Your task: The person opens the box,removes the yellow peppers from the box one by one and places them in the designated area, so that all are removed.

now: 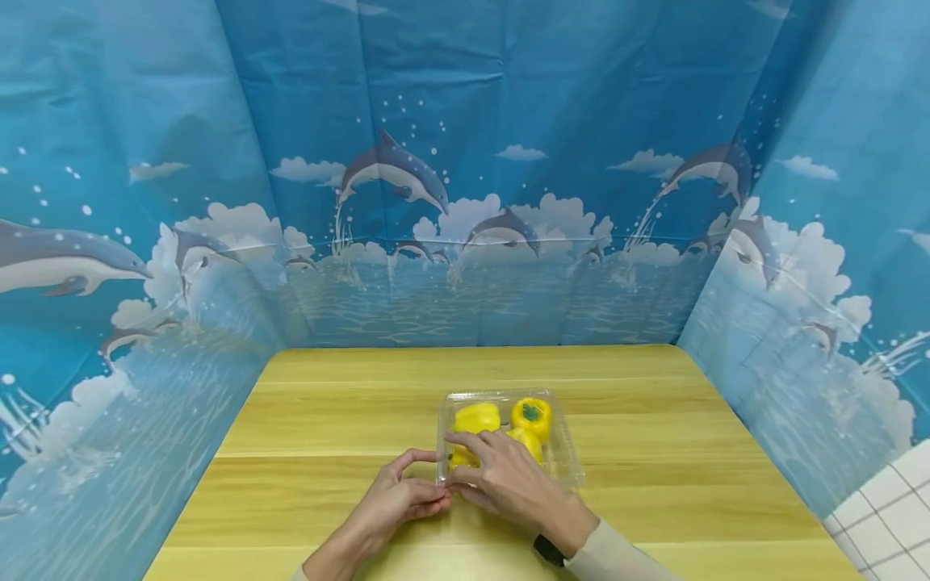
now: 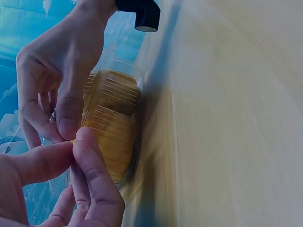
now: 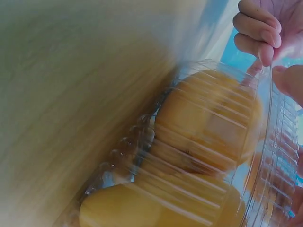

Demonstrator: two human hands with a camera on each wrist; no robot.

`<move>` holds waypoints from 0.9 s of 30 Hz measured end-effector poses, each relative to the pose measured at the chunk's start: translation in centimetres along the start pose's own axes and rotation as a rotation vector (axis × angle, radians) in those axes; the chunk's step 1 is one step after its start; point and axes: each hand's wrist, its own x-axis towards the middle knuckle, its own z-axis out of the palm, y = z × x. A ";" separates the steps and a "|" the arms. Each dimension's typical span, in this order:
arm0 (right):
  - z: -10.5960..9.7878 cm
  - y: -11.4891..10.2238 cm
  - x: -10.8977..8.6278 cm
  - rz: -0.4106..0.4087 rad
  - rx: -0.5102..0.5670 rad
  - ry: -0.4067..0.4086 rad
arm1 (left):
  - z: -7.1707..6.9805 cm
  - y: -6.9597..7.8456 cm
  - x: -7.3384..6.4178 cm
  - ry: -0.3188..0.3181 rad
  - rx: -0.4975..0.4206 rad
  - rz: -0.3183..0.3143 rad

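A clear plastic clamshell box point(image 1: 568, 461) sits on the wooden table with its lid down over several yellow bell peppers point(image 1: 477, 417). One pepper point(image 1: 531, 413) shows its green stem end upward. My left hand point(image 1: 392, 502) pinches the box's near left corner between thumb and forefinger, seen close in the left wrist view. From the right, my right hand point(image 1: 512, 480) reaches over the lid and covers part of the peppers. Its thumb and forefinger grip the rim at that same corner, their tips touching my left fingertips. The ribbed box wall point(image 3: 208, 151) fills much of the right wrist view.
Around the box spreads the yellow wood-grain table point(image 1: 349, 411). A blue dolphin-print curtain point(image 1: 465, 298) hangs behind it and along both sides. White square tiles point(image 1: 890, 508) show at the lower right. A black band point(image 1: 549, 551) circles the right wrist.
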 end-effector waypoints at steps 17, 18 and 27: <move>-0.2 -0.1 0.7 0.004 0.038 0.136 | -0.4 0.1 -0.3 -0.002 0.064 0.006; -0.2 -0.1 0.8 0.003 0.034 0.134 | -0.4 0.2 -0.2 -0.001 0.063 0.006; 0.2 -0.4 -0.1 0.009 0.041 0.128 | -0.5 0.3 -0.2 -0.020 0.098 -0.013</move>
